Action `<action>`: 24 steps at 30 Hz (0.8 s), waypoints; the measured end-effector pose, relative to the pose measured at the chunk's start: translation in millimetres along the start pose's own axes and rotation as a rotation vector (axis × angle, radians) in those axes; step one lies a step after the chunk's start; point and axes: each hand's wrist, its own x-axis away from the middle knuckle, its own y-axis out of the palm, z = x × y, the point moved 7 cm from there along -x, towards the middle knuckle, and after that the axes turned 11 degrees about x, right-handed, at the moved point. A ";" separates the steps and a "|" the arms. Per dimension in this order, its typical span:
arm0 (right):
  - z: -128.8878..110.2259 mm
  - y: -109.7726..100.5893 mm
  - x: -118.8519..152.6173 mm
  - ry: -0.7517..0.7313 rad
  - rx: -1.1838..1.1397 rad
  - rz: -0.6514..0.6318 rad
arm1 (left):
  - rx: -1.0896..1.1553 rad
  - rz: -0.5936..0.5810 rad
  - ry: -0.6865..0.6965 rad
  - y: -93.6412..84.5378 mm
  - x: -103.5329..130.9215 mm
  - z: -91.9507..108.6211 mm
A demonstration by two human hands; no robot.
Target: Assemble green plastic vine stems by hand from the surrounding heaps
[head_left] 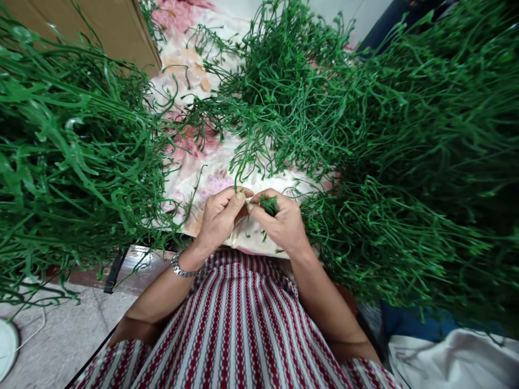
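My left hand (221,216), with a metal watch at the wrist, is closed on a thin green artificial plant stem (240,172) between thumb and forefinger. The stem's upper end points away from me over the flowered cloth. Close beside it, my right hand (284,221) is closed around a small bunch of green sprigs (268,203), its thumb and forefinger pinched together. The fingertips of both hands nearly meet. Whether one piece runs between them is too small to tell. A few sprig tips hang below the right hand.
Large heaps of similar green stems lie at the left (73,173), far middle (292,102) and right (405,232). A cardboard box (117,32) stands at the back left. White flowered cloth (194,178) covers the table. Whitish fabric (454,356) lies at the lower right.
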 end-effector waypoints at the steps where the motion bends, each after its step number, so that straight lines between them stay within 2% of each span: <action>1: 2.4 -3.0 -0.4 0.017 -0.072 0.035 | -0.003 0.023 0.045 -1.7 -0.4 2.2; 4: 11.8 -13.9 -1.3 0.069 -0.274 0.165 | -0.035 0.125 0.239 -9.4 -0.3 14.2; 6: 15.4 -21.4 -1.1 0.074 -0.308 0.254 | -0.048 0.158 0.290 -12.4 0.3 17.8; 12: -2.2 -36.8 3.2 -0.106 -0.047 0.436 | -0.019 0.118 0.146 -13.6 3.1 11.9; 14: -4.9 -35.6 3.9 -0.110 -0.012 0.427 | -0.052 0.100 0.155 -12.9 4.6 15.2; 20: -5.7 -24.8 3.6 -0.054 0.067 0.297 | -0.220 0.068 0.253 -6.5 6.4 30.5; 24: -9.8 -11.2 1.7 -0.077 0.103 0.086 | -0.260 0.040 0.296 0.6 8.9 35.2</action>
